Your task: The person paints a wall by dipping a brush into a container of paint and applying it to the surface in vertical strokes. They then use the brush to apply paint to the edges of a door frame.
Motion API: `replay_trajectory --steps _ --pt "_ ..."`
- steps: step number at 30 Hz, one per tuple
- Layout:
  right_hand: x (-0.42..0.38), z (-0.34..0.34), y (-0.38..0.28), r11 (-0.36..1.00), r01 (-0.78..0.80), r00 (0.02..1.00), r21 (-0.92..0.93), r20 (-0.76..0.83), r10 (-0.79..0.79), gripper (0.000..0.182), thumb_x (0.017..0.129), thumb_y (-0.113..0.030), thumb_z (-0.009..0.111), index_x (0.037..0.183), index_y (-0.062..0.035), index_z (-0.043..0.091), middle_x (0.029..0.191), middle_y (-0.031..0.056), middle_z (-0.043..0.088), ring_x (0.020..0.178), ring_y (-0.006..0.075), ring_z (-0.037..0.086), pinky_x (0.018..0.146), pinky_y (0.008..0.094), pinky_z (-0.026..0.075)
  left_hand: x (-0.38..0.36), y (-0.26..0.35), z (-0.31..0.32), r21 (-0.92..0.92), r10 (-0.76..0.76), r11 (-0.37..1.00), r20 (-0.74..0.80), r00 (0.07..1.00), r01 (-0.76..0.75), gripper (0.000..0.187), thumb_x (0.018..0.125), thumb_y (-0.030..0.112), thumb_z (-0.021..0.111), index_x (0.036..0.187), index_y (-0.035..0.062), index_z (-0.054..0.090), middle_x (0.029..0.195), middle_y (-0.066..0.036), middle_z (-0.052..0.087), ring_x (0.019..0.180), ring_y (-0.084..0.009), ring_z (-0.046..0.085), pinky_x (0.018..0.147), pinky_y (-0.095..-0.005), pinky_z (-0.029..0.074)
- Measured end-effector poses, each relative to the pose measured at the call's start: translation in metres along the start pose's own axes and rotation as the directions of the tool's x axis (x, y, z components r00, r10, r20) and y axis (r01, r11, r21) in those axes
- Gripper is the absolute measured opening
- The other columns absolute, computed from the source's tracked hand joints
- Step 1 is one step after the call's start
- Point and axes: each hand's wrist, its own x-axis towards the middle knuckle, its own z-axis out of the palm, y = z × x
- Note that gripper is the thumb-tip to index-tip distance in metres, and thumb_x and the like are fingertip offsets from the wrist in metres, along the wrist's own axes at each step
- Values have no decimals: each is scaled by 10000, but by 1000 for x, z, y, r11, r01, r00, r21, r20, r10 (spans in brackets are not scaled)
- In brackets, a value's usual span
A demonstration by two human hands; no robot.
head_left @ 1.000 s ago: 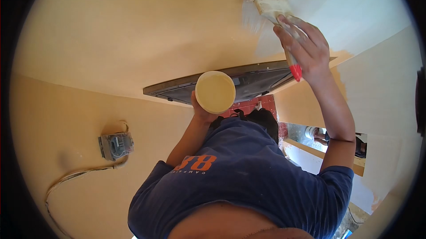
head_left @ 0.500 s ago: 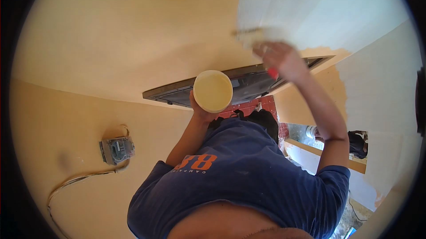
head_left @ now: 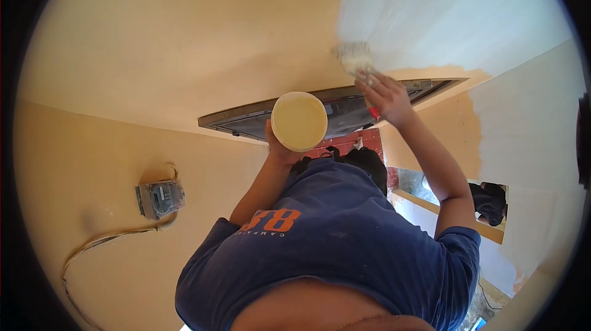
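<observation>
My left hand [head_left: 280,146] is wrapped round the side of a round paint tub [head_left: 299,122], held up in front of my chest. Pale cream paint shows inside it. My right hand [head_left: 388,98] grips a paintbrush [head_left: 357,60] with a red handle end. The brush's bristles are against the wall, at the border where white paint [head_left: 418,17] meets the yellow-tan wall [head_left: 203,35]. The fingers of my left hand are partly hidden behind the tub.
A dark-framed panel [head_left: 240,122] runs along the wall below the brush. To the left, a plastic-covered keypad device [head_left: 161,199] with a cable [head_left: 111,242] is fixed to the wall. Through an opening at right, another person [head_left: 489,202] in dark clothing is partly visible. Red tiles [head_left: 369,140] lie below.
My right hand has come down a little with the brush, which now points more upward. The tub has shifted slightly right and up.
</observation>
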Motion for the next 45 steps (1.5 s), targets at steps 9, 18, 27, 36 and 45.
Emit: replay_trajectory --steps 9,18,27,36,45 --pt "17 -11 20 999 -6 994 39 108 2 351 709 -127 603 1058 -103 614 1134 51 612 1010 227 596 832 341 496 -2 2 5 41 -10 999 30 999 9 615 835 507 533 1283 100 426 1237 -175 456 1053 -406 481 746 -452 478" --pt "36 -42 6 996 -58 960 -73 -276 36 361 669 -97 629 1029 -108 646 1071 65 643 1000 227 609 822 330 515 -8 1 -10 -16 7 1000 -18 1000 -7 608 832 496 547 1289 114 424 1253 -175 446 1071 -398 477 770 -462 472" --pt "-59 60 -41 731 -489 831 477 0 556 309 763 -92 670 1064 -103 599 1045 71 625 859 225 633 757 291 534 -8 8 -4 -26 46 999 16 999 -46 620 832 500 543 1297 111 414 1262 -169 428 1095 -407 462 770 -462 470" --pt "-78 62 -77 -787 188 -148 587 809 568 166 863 -216 615 927 -67 578 784 19 592 717 132 611 610 242 537 0 25 -2 49 30 998 143 989 -37 615 825 461 579 1304 120 402 1261 -163 400 1117 -366 414 776 -446 468" --pt "-44 21 -84 -449 -235 160 862 490 857 137 887 -128 568 973 -21 565 757 75 605 691 161 633 530 250 517 -3 24 0 44 -50 998 162 986 43 583 836 417 577 1311 129 401 1263 -133 364 1113 -359 403 784 -438 463"
